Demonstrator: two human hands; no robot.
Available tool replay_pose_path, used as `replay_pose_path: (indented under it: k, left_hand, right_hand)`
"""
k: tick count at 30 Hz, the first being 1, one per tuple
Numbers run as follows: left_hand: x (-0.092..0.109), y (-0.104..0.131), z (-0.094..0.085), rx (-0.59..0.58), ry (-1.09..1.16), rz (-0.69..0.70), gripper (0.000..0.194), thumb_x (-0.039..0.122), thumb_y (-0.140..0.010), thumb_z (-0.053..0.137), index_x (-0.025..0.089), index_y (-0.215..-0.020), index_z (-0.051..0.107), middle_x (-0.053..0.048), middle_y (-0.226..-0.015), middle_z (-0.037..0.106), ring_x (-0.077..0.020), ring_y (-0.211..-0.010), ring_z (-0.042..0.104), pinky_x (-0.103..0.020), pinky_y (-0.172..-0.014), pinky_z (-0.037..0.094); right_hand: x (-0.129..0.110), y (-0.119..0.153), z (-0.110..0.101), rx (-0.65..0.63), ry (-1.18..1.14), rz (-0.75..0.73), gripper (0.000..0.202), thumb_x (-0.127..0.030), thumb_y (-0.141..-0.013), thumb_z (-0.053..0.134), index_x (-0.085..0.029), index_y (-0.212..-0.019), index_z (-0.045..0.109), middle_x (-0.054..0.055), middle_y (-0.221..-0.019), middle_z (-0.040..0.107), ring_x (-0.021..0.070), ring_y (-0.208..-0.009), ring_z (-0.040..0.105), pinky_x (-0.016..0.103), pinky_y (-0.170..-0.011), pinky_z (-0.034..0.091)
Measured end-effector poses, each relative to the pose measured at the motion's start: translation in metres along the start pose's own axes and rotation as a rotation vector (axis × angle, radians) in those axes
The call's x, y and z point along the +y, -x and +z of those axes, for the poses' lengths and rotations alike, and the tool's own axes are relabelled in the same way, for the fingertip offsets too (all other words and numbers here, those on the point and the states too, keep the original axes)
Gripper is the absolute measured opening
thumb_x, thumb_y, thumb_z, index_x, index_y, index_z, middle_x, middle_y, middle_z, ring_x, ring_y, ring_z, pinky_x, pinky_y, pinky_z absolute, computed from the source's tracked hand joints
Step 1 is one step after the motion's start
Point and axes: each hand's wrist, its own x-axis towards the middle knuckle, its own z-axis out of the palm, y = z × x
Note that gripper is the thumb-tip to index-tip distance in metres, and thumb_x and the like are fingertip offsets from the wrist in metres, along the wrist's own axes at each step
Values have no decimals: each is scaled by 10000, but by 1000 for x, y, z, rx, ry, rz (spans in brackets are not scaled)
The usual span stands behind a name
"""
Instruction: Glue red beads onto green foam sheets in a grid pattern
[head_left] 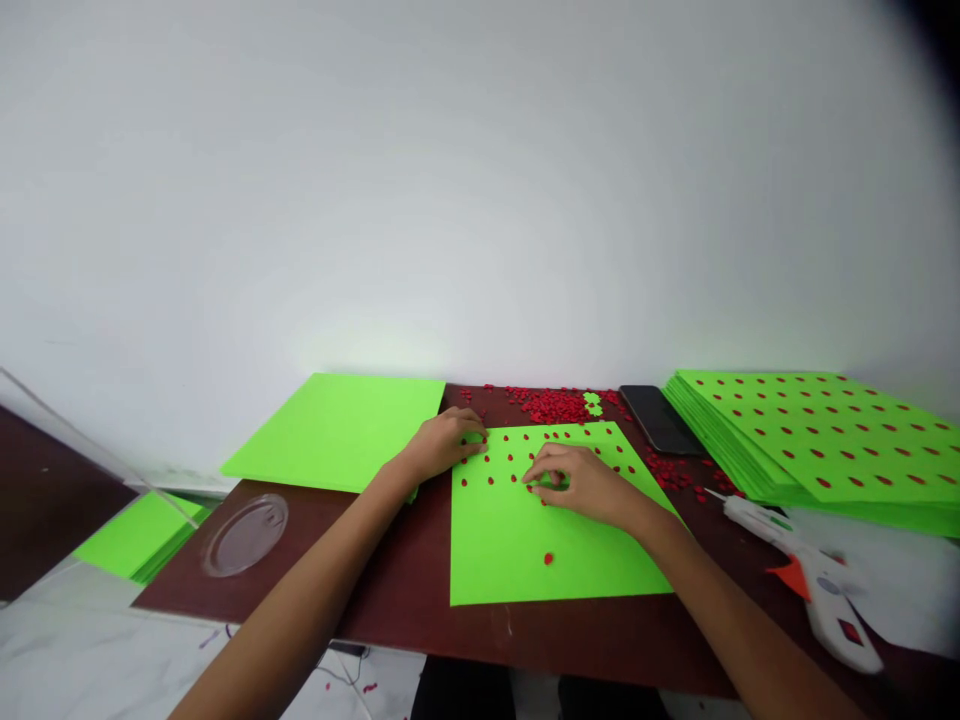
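Note:
A bright green sheet [510, 550] with rows of small red pieces on its upper half lies on the dark red table. My right hand [574, 482] is over the middle of the sheet, thumb and fingers pinched at a red piece in the third row. My left hand [450, 440] rests at the sheet's upper left edge, its fingers bent close to the red dots; whether they hold anything is hidden. One single red piece [548, 559] sits lower on the sheet, away from the rows.
Plain green sheets [337, 430] lie at left, a dotted stack [832, 440] at right. Loose red pieces [551, 405] and a black phone [661, 420] are at the back. A white glue gun [817, 590] lies at right, a clear plastic lid [247, 535] at left.

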Motion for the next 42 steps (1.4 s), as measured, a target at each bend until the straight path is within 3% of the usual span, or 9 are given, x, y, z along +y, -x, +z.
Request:
replay_pose_path:
  k: [8,16,28,42]
  left_hand:
    - [0,0,1,1,4,2,189,333,-1000,647,242,-1115,765,-56,-1234,715,-247,-1163,649,-368,-988,526]
    - [0,-1,1,0,-5,8,192,341,-1002,648,239,-1118,762,-56,-1235,713,-251,-1179,643,-375,-1014,518]
    - [2,-1,0,-4,-6,17,184,333,-1002,650,241,-1112,765,-64,-1230,717,-255,-1180,642,-387,-1026,518]
    - [2,-1,0,-2,-17,8,191,341,-1001,654,237,-1116,766,-66,-1243,715,-260,-1187,646,-385,-1016,524]
  right_hand:
    - [0,-1,6,2,31,-5,134,-125,-868,694,-213,-911,786,25,-859,662,151,-722,591,276,-677,470]
    - [-7,1,7,-57,-113,-50,75,-189,-865,739,-221,-913,787,19,-871,665,153,-744,602,282,-713,489]
    - [-4,1,12,-68,-115,-55,87,-251,-898,754,-226,-949,819,31,-893,683,141,-716,595,278,-681,488]
    - [0,2,12,-60,-99,-107,149,-203,-908,714,-250,-955,847,27,-846,675,143,-718,602,257,-627,439]
